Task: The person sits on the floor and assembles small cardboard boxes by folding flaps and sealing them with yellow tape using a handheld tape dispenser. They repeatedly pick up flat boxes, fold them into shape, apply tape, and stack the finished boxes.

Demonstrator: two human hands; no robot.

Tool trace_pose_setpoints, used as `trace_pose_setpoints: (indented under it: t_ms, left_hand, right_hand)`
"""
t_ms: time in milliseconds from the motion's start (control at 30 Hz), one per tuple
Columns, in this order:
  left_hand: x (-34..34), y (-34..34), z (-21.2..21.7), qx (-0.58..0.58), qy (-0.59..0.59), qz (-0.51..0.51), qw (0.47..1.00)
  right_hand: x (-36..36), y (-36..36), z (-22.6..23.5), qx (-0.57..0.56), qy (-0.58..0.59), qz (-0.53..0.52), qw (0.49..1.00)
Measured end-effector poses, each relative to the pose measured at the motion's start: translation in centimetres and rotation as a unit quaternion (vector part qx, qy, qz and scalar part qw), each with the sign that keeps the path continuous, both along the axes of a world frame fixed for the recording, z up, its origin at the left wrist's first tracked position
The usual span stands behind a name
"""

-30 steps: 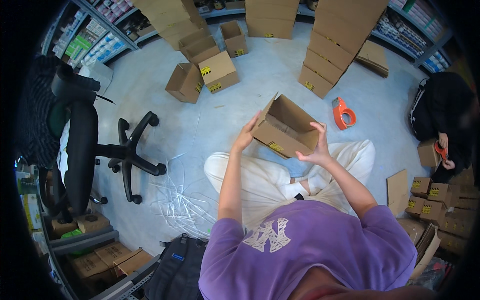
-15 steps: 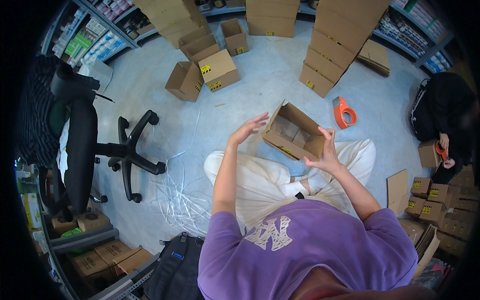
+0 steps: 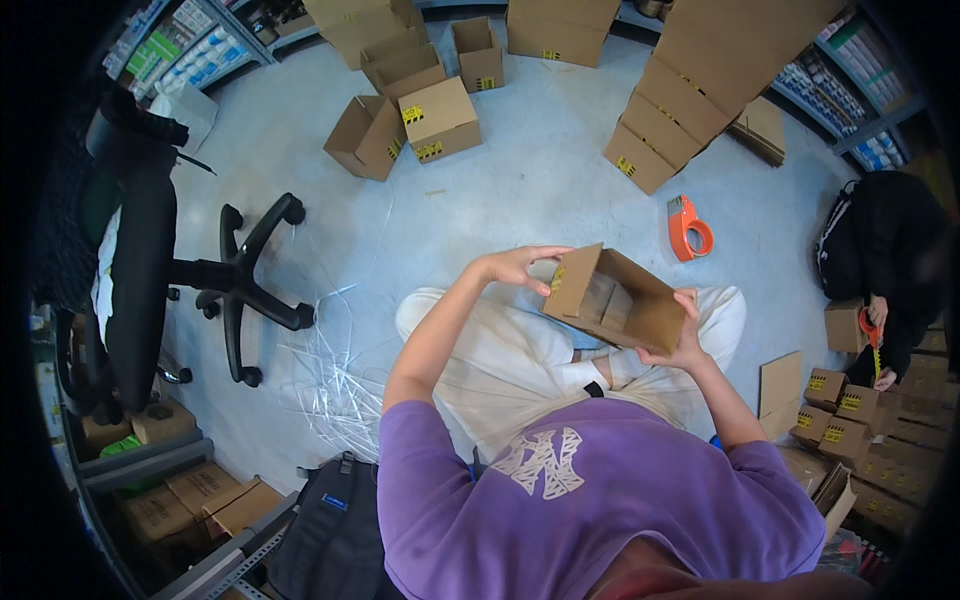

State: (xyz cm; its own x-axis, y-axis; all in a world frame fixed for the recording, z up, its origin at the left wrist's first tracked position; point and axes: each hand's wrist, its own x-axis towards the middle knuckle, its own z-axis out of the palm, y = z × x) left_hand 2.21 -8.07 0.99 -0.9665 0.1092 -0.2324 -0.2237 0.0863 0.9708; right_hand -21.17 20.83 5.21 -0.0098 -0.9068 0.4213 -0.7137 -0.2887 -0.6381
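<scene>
An open-topped cardboard box (image 3: 628, 300) is tilted above my crossed legs, its inside facing up and to the right. My right hand (image 3: 683, 338) grips its right end, thumb and fingers on either side of the corner. At the left end my left hand (image 3: 522, 268) curls about the side panel, with fingers at the far edge and the thumb near a strip of yellow-black tape. Some of the left fingertips are hidden by the panel. On the floor beyond my right knee lies an orange tape dispenser (image 3: 689, 230).
Open and closed cartons (image 3: 440, 115) stand ahead, with a tall carton stack (image 3: 680, 110) to their right. An office chair (image 3: 235, 280) and tangled white straps (image 3: 335, 385) are at left. A co-worker (image 3: 880, 240) tapes a carton at far right, beside small taped boxes (image 3: 845, 440).
My left hand has moved from beside the box to its left end. The box has turned and shifted slightly right. The co-worker's dispenser has drawn out yellow tape.
</scene>
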Motion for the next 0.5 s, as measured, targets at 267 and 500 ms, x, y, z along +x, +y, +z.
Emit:
trace_pose_setpoints:
  t_ms: [267, 500]
  left_hand:
    - [-1.2, 6.2, -2.9, 0.091, 0.024, 0.148, 0.985]
    - [-1.8, 5.7, -2.6, 0.044, 0.041, 0.102, 0.993]
  right_hand:
    - [-1.5, 5.4, -0.2, 0.069, -0.151, -0.098, 0.981]
    - [-3.4, 7.1, -1.0, 0.102, -0.12, -0.097, 0.983]
